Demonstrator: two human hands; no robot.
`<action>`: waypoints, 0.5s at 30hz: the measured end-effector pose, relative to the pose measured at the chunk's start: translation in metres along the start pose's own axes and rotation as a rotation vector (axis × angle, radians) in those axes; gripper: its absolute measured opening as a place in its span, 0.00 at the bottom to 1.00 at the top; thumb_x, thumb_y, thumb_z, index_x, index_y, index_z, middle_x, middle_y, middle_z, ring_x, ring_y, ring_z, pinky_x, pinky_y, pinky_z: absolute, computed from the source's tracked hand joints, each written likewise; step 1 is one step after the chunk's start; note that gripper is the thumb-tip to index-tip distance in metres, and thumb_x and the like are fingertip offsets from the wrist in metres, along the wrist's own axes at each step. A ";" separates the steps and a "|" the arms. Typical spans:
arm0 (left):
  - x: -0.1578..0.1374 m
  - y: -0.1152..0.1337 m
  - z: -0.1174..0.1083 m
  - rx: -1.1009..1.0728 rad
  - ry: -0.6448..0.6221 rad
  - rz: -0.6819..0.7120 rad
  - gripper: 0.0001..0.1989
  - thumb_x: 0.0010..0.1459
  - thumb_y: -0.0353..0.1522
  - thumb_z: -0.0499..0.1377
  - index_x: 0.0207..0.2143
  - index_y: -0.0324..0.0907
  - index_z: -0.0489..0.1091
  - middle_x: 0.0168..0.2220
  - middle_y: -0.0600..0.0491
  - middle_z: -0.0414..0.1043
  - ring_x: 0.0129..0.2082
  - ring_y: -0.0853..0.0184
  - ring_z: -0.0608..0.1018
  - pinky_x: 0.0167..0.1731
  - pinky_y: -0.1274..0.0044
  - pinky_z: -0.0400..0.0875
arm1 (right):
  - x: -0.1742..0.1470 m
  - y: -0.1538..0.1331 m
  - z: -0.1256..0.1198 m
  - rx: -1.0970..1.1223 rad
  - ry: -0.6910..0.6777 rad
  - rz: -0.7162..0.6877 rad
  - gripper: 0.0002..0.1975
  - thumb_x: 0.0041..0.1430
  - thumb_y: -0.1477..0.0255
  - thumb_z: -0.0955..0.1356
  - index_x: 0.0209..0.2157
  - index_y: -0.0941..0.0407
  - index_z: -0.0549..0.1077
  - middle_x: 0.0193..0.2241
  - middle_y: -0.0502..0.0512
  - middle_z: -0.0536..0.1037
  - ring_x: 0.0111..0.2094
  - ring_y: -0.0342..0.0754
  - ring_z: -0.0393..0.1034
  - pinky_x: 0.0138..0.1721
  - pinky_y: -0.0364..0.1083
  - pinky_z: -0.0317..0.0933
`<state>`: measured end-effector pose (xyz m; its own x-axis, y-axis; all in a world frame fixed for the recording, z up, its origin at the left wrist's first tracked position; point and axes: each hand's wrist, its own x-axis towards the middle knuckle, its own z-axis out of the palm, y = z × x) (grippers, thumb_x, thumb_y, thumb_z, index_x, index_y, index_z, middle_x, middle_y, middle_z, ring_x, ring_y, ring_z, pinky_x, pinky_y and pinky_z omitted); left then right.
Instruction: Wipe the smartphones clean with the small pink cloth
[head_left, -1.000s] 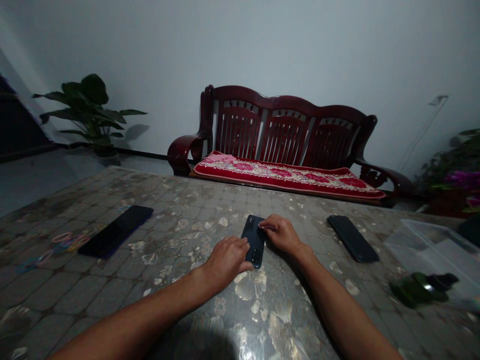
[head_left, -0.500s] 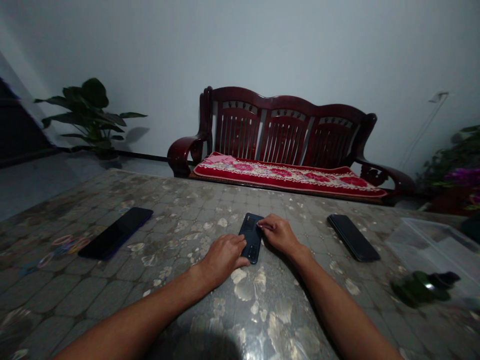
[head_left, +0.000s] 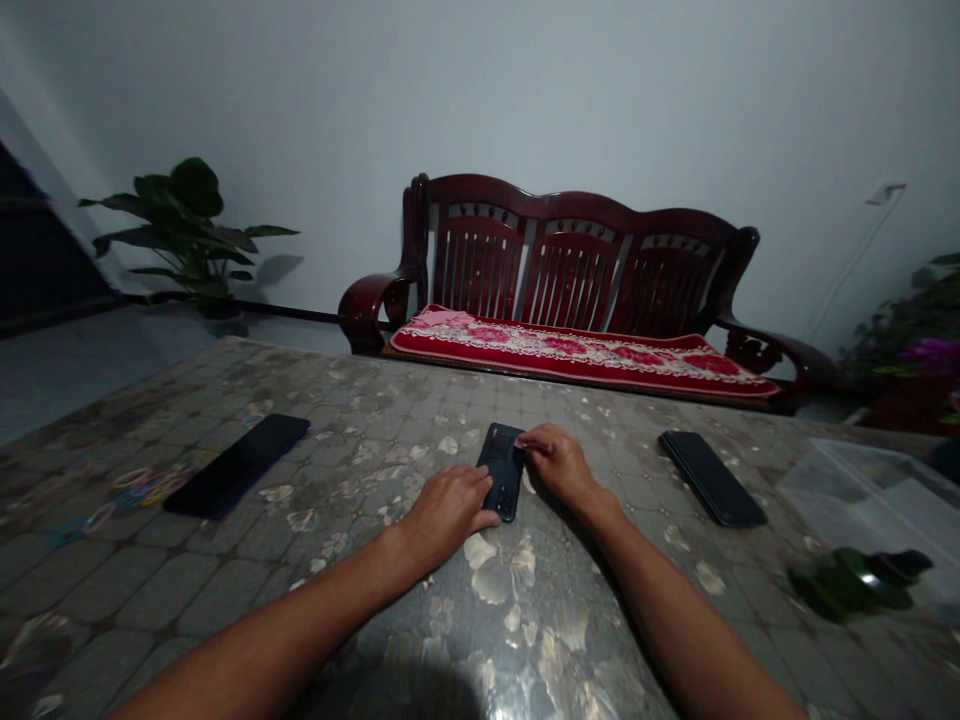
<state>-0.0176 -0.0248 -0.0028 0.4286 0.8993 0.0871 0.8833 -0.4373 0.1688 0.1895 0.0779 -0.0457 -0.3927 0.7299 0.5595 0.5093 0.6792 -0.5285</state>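
Note:
A dark blue smartphone (head_left: 502,470) lies on the patterned tabletop, its back facing up and its camera end toward me. My left hand (head_left: 450,502) grips it from the left, fingers over the edge and thumb by the near corner. At the phone's far right edge, my right hand (head_left: 557,460) is closed in a pinch, with the fingertips over the back cover. Something small and pale seems to show between those fingertips, too small to name.
Another phone (head_left: 238,466) lies on the left beside several coloured loops (head_left: 135,492). To the right are a black phone (head_left: 711,477), a green bottle (head_left: 840,583) on its side and a clear plastic box (head_left: 832,470). Beyond the table (head_left: 360,400) stands a wooden bench (head_left: 570,250).
My right fingertips have shifted slightly at the phone's far right edge. The left hand keeps its hold, and the whole view has moved a little.

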 end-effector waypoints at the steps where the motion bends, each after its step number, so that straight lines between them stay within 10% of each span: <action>1: 0.000 0.001 0.000 0.002 0.001 -0.003 0.16 0.56 0.38 0.70 0.43 0.38 0.77 0.48 0.42 0.78 0.49 0.52 0.79 0.51 0.65 0.72 | 0.000 0.000 0.000 0.005 -0.020 -0.008 0.13 0.56 0.84 0.67 0.36 0.55 0.81 0.33 0.55 0.81 0.38 0.49 0.75 0.43 0.47 0.68; 10: -0.002 0.002 0.004 0.024 0.010 -0.002 0.18 0.55 0.39 0.70 0.44 0.37 0.77 0.49 0.41 0.78 0.49 0.51 0.79 0.51 0.64 0.73 | -0.009 -0.025 -0.008 0.160 -0.311 -0.041 0.15 0.50 0.85 0.67 0.33 0.55 0.82 0.30 0.52 0.81 0.33 0.46 0.75 0.37 0.43 0.66; 15: -0.003 0.005 0.006 0.066 0.000 0.015 0.19 0.56 0.40 0.69 0.44 0.36 0.76 0.49 0.41 0.78 0.49 0.51 0.79 0.50 0.63 0.73 | -0.005 -0.022 -0.003 0.151 -0.189 -0.008 0.12 0.55 0.82 0.68 0.34 0.54 0.82 0.31 0.53 0.81 0.33 0.46 0.75 0.37 0.43 0.66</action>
<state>-0.0133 -0.0291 -0.0084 0.4420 0.8926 0.0889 0.8874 -0.4495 0.1020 0.1829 0.0590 -0.0355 -0.5394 0.7165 0.4423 0.3911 0.6783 -0.6220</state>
